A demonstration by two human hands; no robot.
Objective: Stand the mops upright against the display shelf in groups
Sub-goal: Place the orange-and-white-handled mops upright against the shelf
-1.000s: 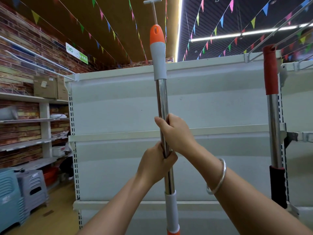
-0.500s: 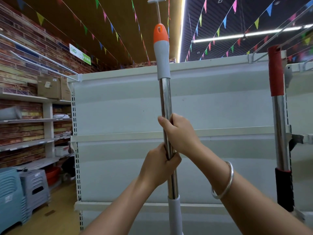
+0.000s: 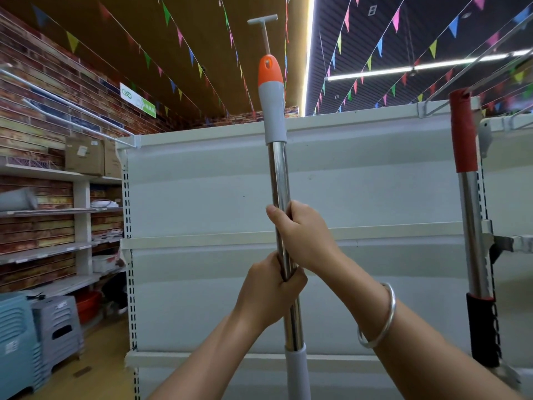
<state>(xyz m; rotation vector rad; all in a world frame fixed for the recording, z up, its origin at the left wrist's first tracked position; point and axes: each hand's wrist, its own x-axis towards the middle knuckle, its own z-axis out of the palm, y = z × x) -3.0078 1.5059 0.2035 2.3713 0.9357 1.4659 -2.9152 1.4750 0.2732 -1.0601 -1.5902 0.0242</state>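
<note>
A: Shop aisle, white display shelf [image 3: 360, 197] fills centre frame, brick wall shelving at left with 2 cardboard boxes [image 3: 92, 157] upper left, stacked plastic stools [image 3: 37, 342] lower left.

B: Anything blocking?

A: Nothing between the pole and shelf face that I can see. 2 mops visible: orange-tipped mop [image 3: 278, 174] centre, near upright; red-handled mop [image 3: 470, 226] at right edge, leaning on the shelf.

B: Hands?

A: 2, both wrapped tight on the steel pole of the centre one. Right hand [image 3: 305, 235] above, left hand [image 3: 271, 290] just below, touching. Bangle [image 3: 380, 316] on right wrist. Mop heads out of frame.
</note>
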